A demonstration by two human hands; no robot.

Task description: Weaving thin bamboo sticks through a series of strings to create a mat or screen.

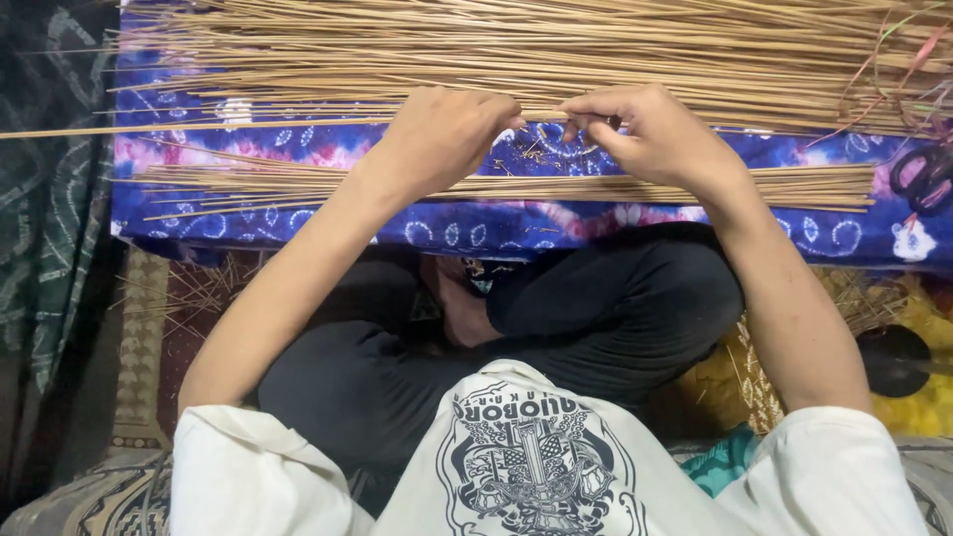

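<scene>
I am sitting cross-legged, looking down over my knees at a blue and purple tie-dyed cloth (298, 223) spread in front of me. All places below are told from this cloth.

My left hand (437, 134) and right hand (650, 134) meet above the middle of the cloth, knuckles up. The fingers of both are narrowed into pinches, tips almost touching each other, and they appear to hold one thin tan stick (199, 127) between them, though the grip itself is hidden under my knuckles. That stick runs left to right across the cloth, its long end reaching out past the cloth's left edge. Both hands are about equally near it; the left is on the side of the long free end.

Along the far edge of the cloth lies a large heap of sticks (556, 50), all the same thin tan kind, also running left to right. A smaller bundle of sticks (814, 186) lies on the near part of the cloth, just under my wrists, parallel to the heap. My hands work in the bare strip between the two.

At the right end of the cloth are dark scissors (925, 179) and some thin coloured strands (898, 60). My black trousers (615, 308) sit just below the near edge, and more loose straw lies on the patterned floor mat (139, 347) to either side.
</scene>
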